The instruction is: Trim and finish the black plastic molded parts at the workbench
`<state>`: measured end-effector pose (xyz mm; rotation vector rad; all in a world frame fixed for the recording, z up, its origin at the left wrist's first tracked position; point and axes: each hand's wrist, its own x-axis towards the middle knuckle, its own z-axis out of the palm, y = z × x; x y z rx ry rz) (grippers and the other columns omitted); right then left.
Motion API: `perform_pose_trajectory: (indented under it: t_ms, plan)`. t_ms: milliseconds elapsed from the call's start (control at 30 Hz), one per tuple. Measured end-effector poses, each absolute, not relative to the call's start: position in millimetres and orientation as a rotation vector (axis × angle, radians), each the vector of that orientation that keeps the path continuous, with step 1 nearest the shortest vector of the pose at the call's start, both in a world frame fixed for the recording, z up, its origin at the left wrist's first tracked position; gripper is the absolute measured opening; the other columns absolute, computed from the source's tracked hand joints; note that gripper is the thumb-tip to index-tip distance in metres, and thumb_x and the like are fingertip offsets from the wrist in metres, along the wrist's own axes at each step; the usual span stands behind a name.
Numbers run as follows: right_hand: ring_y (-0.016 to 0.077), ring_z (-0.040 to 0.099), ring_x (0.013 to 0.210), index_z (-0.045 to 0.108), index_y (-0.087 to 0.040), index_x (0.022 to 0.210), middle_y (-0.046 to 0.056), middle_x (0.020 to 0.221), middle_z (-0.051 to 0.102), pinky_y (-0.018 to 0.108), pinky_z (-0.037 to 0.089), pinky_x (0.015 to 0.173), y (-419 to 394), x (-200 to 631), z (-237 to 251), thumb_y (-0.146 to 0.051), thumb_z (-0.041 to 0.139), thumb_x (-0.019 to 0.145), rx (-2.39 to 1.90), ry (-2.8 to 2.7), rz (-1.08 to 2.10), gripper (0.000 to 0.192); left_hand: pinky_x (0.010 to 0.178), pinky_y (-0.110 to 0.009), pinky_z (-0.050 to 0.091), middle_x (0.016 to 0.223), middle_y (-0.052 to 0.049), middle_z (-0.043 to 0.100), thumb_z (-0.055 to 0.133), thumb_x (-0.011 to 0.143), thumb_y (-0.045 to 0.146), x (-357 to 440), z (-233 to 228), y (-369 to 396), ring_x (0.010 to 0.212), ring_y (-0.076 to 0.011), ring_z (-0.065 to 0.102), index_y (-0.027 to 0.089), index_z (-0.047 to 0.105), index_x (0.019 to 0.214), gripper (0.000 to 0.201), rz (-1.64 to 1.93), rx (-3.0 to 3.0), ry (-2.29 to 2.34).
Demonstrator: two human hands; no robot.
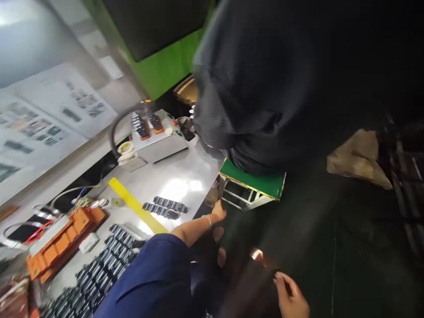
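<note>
My left hand (218,213) reaches forward past the bench edge, closed at the near leg of a stool (253,179) with a green top and pale metal legs. The fingers are partly hidden and blurred, but they appear wrapped around that leg. At the bottom of the view is my right hand (292,297), held low over the dark floor. Its thumb and fingers are curled together in a pinch. Whether something small sits between them I cannot make out.
A person in dark clothing (255,84) is directly behind the stool. On the metal bench (198,168) are rows of black parts (99,274), two short black strips (165,207), a yellow strip (135,205), an orange fixture (66,240) and a grey control box (162,143). A brown sack (359,159) lies right.
</note>
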<state>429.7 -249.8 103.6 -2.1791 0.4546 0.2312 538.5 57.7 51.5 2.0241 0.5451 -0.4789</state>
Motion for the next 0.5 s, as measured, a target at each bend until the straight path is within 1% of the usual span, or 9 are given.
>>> perform_pose_trajectory:
  t_ms: [67,133,233,333,433,500]
  plan:
    - [0.0261,0.071,0.066,0.07,-0.019,0.077,0.01,0.073,0.075,0.03,0.055,0.056,-231.9,449.6,117.0,-0.067,0.057,0.063,-2.202,0.302,0.185,0.052,0.106,-0.041,0.04,0.137,-0.017,0.049,0.063,0.079,0.012,485.2,61.6,56.2,0.123,-0.0282,0.051,0.012,0.049,0.132,0.054,-0.497,2.024,0.585]
    - [0.0254,0.071,0.065,0.07,-0.018,0.077,0.011,0.074,0.075,0.029,0.054,0.056,-211.0,465.4,128.7,-0.068,0.057,0.063,-2.203,0.126,0.169,0.054,0.105,-0.034,0.042,0.134,-0.015,0.054,0.061,0.076,0.007,425.5,73.6,62.3,0.119,-0.0258,0.055,0.011,0.05,0.131,0.057,-0.494,2.019,0.609]
    - [0.0256,0.071,0.064,0.069,-0.018,0.076,0.012,0.072,0.074,0.029,0.055,0.055,-170.5,480.6,143.9,-0.069,0.057,0.063,-2.184,-0.122,0.21,0.055,0.103,-0.034,0.043,0.125,-0.012,0.062,0.055,0.079,0.01,339.6,95.6,86.1,0.114,-0.0226,0.059,0.011,0.053,0.128,0.049,-0.419,2.019,0.71]
    - [0.0247,0.069,0.06,0.067,-0.018,0.074,0.012,0.068,0.073,0.029,0.055,0.053,-112.3,482.0,160.9,-0.07,0.057,0.064,-2.142,-0.374,0.249,0.054,0.101,-0.034,0.045,0.119,-0.011,0.066,0.049,0.083,0.014,269.6,118.0,121.1,0.11,-0.0213,0.061,0.013,0.057,0.122,0.041,-0.297,2.006,0.885]
    - [0.0218,0.067,0.054,0.067,-0.018,0.071,0.01,0.065,0.072,0.029,0.054,0.053,-39.8,464.1,183.2,-0.067,0.054,0.069,-2.076,-0.668,0.243,0.05,0.097,-0.034,0.047,0.117,-0.01,0.067,0.045,0.086,0.018,212.0,134.6,159.0,0.105,-0.0203,0.063,0.014,0.059,0.121,0.037,-0.15,1.979,1.061]
    - [0.0203,0.066,0.054,0.066,-0.019,0.071,0.009,0.065,0.071,0.029,0.054,0.055,9.6,443.1,199.9,-0.061,0.053,0.073,-2.017,-0.885,0.215,0.045,0.097,-0.033,0.047,0.118,-0.009,0.067,0.044,0.088,0.019,176.3,142.0,182.1,0.104,-0.0196,0.063,0.015,0.058,0.122,0.037,-0.05,1.959,1.161]
